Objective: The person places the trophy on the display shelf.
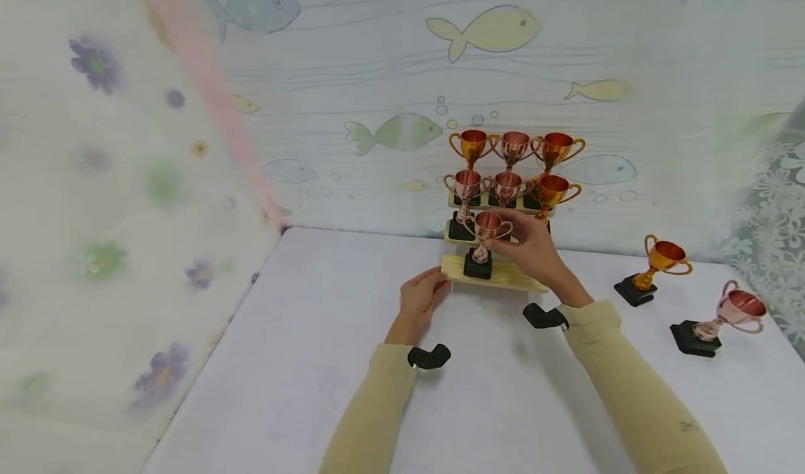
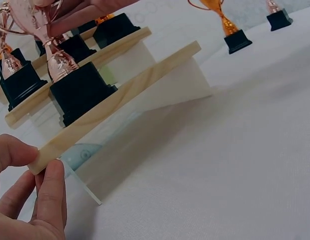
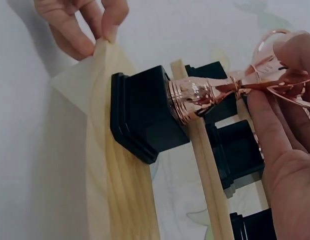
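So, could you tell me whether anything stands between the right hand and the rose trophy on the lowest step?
Nothing visible does: the right hand already holds the rose trophy by its cup, on the lowest step.

Your arms are covered by long pale-yellow sleeves (image 1: 635, 390) that end at the wrists, leaving both hands bare. A small black camera mount (image 1: 429, 356) is strapped at your left wrist, and another black camera mount (image 1: 544, 316) at your right wrist.

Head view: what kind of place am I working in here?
Likely a staged tabletop booth, not a shop: a white table, fish-print backdrop behind it, flowered curtain on one side, and a stepped wooden stand of small trophies.
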{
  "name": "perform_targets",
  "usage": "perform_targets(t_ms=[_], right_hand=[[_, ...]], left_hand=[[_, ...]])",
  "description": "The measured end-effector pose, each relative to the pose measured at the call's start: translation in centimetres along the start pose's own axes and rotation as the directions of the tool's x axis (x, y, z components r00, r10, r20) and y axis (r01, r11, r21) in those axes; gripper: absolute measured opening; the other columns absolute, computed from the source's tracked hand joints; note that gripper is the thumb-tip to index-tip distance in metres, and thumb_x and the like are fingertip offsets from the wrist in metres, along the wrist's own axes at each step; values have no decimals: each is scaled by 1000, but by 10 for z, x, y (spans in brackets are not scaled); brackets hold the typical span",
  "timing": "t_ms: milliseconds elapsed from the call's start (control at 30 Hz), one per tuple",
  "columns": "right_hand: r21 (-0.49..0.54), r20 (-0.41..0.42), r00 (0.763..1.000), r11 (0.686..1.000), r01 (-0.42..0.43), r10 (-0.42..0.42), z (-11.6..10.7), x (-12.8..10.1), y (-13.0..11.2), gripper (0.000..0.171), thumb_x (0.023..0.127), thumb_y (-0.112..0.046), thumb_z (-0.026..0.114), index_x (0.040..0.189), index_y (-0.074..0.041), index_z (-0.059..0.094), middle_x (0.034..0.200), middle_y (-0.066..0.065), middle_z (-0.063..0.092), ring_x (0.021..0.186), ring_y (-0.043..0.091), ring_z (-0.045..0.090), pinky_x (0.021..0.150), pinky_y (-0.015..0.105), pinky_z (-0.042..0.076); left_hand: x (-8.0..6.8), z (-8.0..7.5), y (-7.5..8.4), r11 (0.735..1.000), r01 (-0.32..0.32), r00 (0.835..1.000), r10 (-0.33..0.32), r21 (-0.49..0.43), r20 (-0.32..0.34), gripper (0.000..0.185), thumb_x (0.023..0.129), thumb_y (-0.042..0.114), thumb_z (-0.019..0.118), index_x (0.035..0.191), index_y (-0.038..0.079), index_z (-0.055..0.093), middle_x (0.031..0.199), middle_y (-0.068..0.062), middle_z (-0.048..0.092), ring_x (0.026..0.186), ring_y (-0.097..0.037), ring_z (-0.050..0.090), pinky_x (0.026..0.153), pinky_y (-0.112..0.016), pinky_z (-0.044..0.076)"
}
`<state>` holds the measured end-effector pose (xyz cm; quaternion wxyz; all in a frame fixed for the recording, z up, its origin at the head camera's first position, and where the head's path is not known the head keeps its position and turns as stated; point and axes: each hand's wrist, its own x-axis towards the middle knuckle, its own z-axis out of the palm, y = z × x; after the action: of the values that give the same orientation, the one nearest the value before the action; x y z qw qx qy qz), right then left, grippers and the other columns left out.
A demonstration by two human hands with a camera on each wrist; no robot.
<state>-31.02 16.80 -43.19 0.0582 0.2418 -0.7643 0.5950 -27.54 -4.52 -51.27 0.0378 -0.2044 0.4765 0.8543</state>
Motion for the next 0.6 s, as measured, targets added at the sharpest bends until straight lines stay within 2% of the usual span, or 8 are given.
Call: perform_targets(t_ms=[133, 300, 600], right_hand=[[-29, 43, 998, 998, -49, 51, 0, 6, -1, 52, 92, -4, 74, 142, -6, 58, 126, 11, 64, 101, 10, 63, 80, 19, 54], [-15, 76, 994, 997, -77, 78, 5, 11, -4, 55, 92, -3, 73, 144, -3, 55, 127, 15, 63, 100, 7, 65, 76, 18, 53], [38, 92, 994, 997, -64, 60, 16, 17, -4, 51, 93, -1, 72, 142, -1, 56, 124, 4, 63, 97, 11, 63, 75, 20, 54]], left_hand=[[2, 1, 0, 1000, 1, 1000, -1, 3, -2, 35, 90, -8, 66, 125, -13, 64, 115, -21, 67, 93, -17, 66, 90, -29, 60], [1, 1, -1, 1000, 5, 1000, -5, 11, -1, 35, 91, -7, 66, 125, -11, 65, 117, -20, 66, 95, -17, 66, 91, -29, 60], [0, -2, -1, 1000, 6, 1000, -6, 7, 4, 34, 91, -6, 66, 125, -10, 66, 117, -20, 66, 95, -17, 66, 89, -27, 60]])
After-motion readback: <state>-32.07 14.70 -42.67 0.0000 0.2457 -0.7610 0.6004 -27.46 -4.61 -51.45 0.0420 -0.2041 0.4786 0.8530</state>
